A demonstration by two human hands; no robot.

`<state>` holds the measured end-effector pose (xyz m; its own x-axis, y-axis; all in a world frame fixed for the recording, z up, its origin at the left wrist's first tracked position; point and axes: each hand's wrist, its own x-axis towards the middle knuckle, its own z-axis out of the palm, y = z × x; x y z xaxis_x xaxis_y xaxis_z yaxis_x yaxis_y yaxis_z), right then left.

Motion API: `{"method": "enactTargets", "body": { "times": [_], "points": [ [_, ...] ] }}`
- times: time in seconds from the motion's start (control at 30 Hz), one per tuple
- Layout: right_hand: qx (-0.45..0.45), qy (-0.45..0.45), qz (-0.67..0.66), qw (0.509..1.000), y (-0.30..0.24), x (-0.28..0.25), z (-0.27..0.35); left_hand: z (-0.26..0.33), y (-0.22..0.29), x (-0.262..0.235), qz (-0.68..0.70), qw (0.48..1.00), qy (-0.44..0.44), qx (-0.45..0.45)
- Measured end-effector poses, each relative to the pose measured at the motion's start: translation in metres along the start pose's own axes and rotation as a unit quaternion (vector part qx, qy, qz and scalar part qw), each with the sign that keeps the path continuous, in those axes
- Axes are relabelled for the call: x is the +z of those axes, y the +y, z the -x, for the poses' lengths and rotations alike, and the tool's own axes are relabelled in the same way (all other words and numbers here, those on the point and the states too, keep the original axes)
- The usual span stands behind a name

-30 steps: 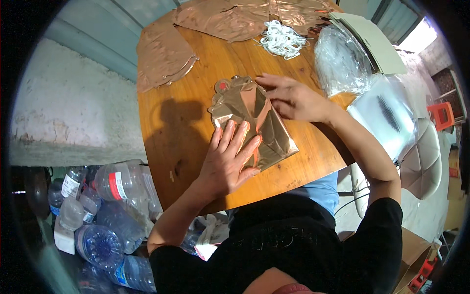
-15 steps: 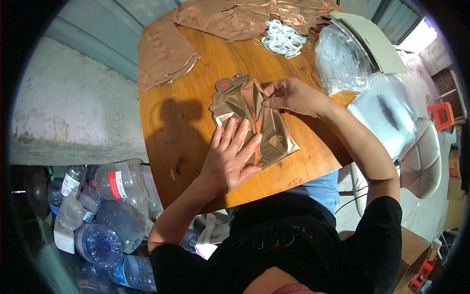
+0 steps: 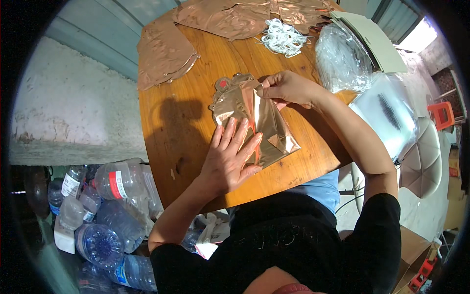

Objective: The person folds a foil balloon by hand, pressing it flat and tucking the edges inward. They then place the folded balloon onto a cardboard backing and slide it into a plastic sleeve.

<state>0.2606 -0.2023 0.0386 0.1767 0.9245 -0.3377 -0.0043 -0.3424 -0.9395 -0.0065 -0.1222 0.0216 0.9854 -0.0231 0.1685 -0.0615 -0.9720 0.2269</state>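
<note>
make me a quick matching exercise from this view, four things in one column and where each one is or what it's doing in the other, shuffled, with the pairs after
Things
1. left hand
2. right hand
3. white cords
4. plastic bottles

Places and states
A. heaped off the table, on the person's left
B. gripping the copper-coloured foil near its upper right edge
C. in a tangled pile toward the table's far side
D. spread flat on top of the foil

Pairs
1-D, 2-B, 3-C, 4-A
</note>
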Motion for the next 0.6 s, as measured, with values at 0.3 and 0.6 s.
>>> {"method": "enactTargets", "body": {
  "times": [0.3, 0.6],
  "points": [
    [0.020, 0.068, 0.067, 0.995, -0.008, 0.004, -0.008, 0.000, -0.001, 0.001, 0.002, 1.000, 0.005, 0.003],
    [-0.051, -0.013, 0.063, 0.997, -0.001, 0.001, -0.010, 0.000, 0.000, -0.001, 0.007, 1.000, 0.006, -0.003]
  ]
}}
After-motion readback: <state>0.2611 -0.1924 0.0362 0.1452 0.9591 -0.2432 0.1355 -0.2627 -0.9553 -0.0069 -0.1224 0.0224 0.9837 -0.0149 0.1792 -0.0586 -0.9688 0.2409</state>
